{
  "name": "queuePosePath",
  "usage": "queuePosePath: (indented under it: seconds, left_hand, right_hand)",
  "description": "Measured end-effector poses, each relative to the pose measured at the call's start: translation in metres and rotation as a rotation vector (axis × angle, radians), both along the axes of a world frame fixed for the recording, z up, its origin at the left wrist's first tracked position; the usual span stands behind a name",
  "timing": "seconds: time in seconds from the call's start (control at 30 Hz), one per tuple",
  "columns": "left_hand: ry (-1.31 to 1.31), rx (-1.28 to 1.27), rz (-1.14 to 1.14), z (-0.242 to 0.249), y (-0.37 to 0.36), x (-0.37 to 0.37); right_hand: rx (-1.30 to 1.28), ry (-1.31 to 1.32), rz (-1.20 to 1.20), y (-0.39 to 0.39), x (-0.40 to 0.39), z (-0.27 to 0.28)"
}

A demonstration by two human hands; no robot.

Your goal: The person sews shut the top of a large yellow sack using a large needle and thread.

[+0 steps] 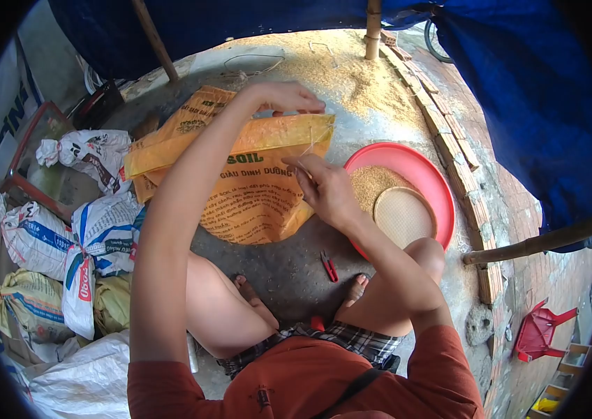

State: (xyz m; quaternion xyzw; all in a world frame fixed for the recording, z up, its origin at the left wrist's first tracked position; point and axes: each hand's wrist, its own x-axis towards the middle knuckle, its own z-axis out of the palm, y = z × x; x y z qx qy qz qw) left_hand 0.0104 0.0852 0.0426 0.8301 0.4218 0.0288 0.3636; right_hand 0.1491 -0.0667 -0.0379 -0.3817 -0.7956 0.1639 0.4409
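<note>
An orange woven sack (254, 181) printed with "SOIL" stands in front of me, its top edge folded over into a band. My left hand (289, 99) reaches over the far side, its fingers closed on the sack's top edge near the right corner. Below that corner my right hand (327, 187) is closed in a pinch, close against the sack's printed face. A thin pale thread (311, 143) runs from the folded band down to my right fingers. Whether a needle is among them, I cannot make out. Red-handled snips (329, 267) lie on the floor between my feet.
On the right, a red round tray (445, 209) holds grain and a woven sieve (402, 215). Grain (359, 84) is spread beyond, beside a row of bricks (442, 133). Tied white sacks (104, 234) crowd the left. A red stool (542, 332) lies farther right.
</note>
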Motion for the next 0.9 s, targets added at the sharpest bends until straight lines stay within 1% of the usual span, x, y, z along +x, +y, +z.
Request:
queuePosePath:
  seconds: [0.03,0.07,0.1,0.17,0.2,0.27,0.3,0.37,0.4,0.47,0.5,0.57,0.6,0.67,0.7,0.77,0.8,0.87,0.9]
  left_hand:
    - [0.06,-0.111,-0.031,-0.006,0.006,0.006]
    - [0.022,-0.135,-0.028,-0.013,0.009,0.006]
    - [0.027,-0.137,-0.035,-0.015,0.008,0.007]
    - [0.019,-0.095,0.071,-0.018,0.007,0.007]
    - [0.026,-0.098,0.061,-0.017,0.01,0.006]
    - [0.128,-0.138,0.114,-0.009,0.017,-0.001]
    - [0.135,-0.144,0.106,-0.005,0.016,-0.007]
    - [0.046,-0.057,0.094,0.001,0.016,-0.022]
    - [0.047,-0.058,0.092,0.0,0.018,-0.03]
    - [-0.083,-0.025,0.172,-0.003,0.024,-0.049]
    - [-0.081,-0.026,0.175,-0.004,0.026,-0.058]
    - [-0.344,-0.09,0.331,-0.006,0.031,-0.071]
    - [-0.344,-0.089,0.332,-0.007,0.029,-0.072]
    - [-0.802,-0.19,0.506,-0.011,0.024,-0.076]
    - [-0.803,-0.19,0.508,-0.009,0.013,-0.075]
    - [-1.247,-0.536,0.577,0.002,-0.013,-0.069]
    - [-1.249,-0.534,0.579,-0.005,-0.012,-0.075]
    - [-1.456,-0.675,0.279,-0.023,-0.008,-0.091]
    - [-1.458,-0.673,0.282,-0.022,-0.014,-0.092]
  right_hand:
    - [0.0,0.001,-0.009,0.0,0.001,0.001]
    - [-0.006,0.007,0.0,0.0,0.002,0.002]
    - [-0.011,0.015,0.011,-0.001,0.002,0.002]
    - [-0.012,0.014,0.007,-0.002,0.002,0.005]
    - [-0.009,0.005,0.008,-0.001,0.003,0.005]
    - [0.012,0.023,0.002,0.003,0.002,-0.002]
    - [0.034,0.033,0.009,0.004,0.001,-0.004]
    - [0.01,0.038,0.008,0.003,-0.001,-0.003]
    - [-0.009,0.036,0.015,0.003,-0.001,-0.002]
    - [-0.005,0.049,0.018,0.004,-0.001,-0.002]
    - [0.003,0.061,0.019,0.004,-0.002,-0.002]
    - [0.018,0.078,0.015,0.006,-0.003,-0.002]
    - [0.032,0.091,0.01,0.006,-0.003,-0.002]
    - [0.034,0.088,0.008,0.006,-0.003,0.002]
    - [0.036,0.082,0.004,0.006,-0.004,0.003]
    - [0.023,0.072,-0.002,0.006,-0.006,0.004]
    - [0.011,0.062,-0.012,0.006,-0.006,0.005]
    - [0.025,0.061,-0.007,0.006,-0.008,0.004]
    - [0.038,0.06,-0.003,0.007,-0.009,0.003]
